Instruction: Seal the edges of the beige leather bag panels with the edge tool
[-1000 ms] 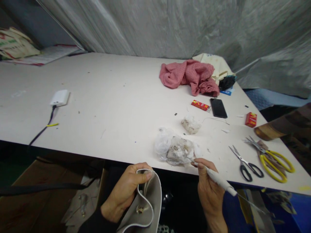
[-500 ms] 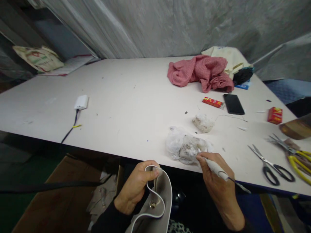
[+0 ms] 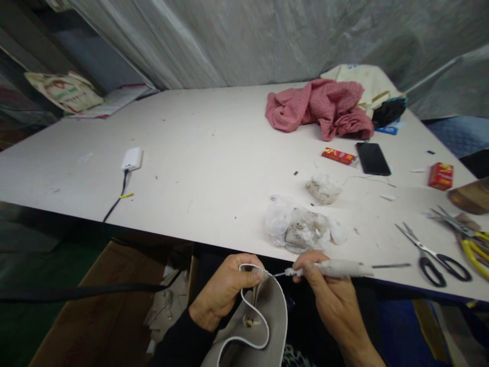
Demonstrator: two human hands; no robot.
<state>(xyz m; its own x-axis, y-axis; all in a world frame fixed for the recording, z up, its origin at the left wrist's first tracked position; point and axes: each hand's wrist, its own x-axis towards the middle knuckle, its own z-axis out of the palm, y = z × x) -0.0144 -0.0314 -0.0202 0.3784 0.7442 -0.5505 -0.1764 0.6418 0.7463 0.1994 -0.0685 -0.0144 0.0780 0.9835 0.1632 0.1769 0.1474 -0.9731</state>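
Note:
My left hand (image 3: pixel 225 288) is closed on the upper edge of a grey leather flap (image 3: pixel 263 321) with a white rim and a metal snap, held below the table's front edge. My right hand (image 3: pixel 324 290) grips a slim white-handled tool (image 3: pixel 336 268), held level, its fine tip touching the flap's edge right beside my left thumb. A thin dark rod sticks out of the tool's rear toward the right. Just beyond my hands, on the table, lies a crumpled clear plastic bag (image 3: pixel 301 229) with whitish, dirty material inside.
On the white table (image 3: pixel 198 153): a smaller plastic wad (image 3: pixel 323 188), black scissors (image 3: pixel 435 255), yellow-handled scissors (image 3: pixel 466 237), a dark phone (image 3: pixel 373 158), two red boxes (image 3: pixel 337 155) (image 3: pixel 440 176), pink cloth (image 3: pixel 321 108), and a white charger (image 3: pixel 131 159) with a black cable. A cardboard box (image 3: pixel 95 306) sits below.
My right hand lifted the tool away from the plastic bag and swung it level, bringing its tip to the flap's edge. My left hand kept hold of the flap.

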